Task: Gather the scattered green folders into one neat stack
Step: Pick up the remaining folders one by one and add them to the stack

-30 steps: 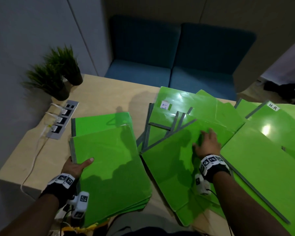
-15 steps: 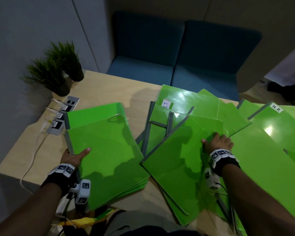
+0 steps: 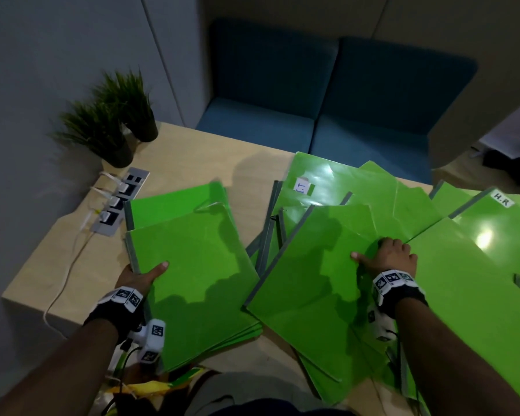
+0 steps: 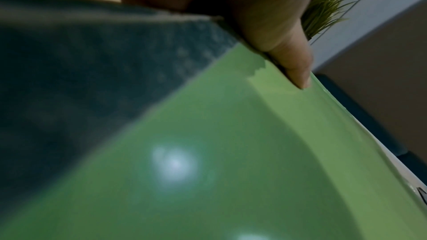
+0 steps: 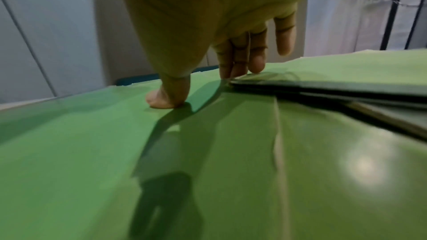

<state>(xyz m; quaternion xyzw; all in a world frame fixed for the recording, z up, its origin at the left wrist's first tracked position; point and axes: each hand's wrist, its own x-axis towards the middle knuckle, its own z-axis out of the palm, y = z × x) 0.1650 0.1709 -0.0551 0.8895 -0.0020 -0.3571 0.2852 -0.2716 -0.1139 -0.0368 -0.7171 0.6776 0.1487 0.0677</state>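
Observation:
A stack of green folders [image 3: 192, 265] lies on the left of the wooden table [image 3: 207, 157]. My left hand [image 3: 141, 274] grips its left spine edge, with the thumb [image 4: 289, 52] on the top cover [image 4: 208, 152]. To the right, several green folders lie fanned and overlapping. One carries a white label [image 3: 301, 185] and another is marked H.R [image 3: 500, 199]. My right hand [image 3: 385, 256] is arched over the topmost loose folder [image 3: 312, 271]. Its thumb [image 5: 166, 98] presses the cover [image 5: 161, 152], and its fingertips [image 5: 240, 65] touch the corner of an overlapping folder [image 5: 346, 72].
Two potted grass plants [image 3: 102, 136] stand at the table's back left corner. Beside them is a socket panel [image 3: 120, 202] with white plugs, and a cable [image 3: 63, 280] runs over the left edge. A blue sofa [image 3: 327, 100] sits behind the table.
My right hand slid rightward across the top loose folder to its right edge, and that folder turned a little. My left hand kept its hold on the stack.

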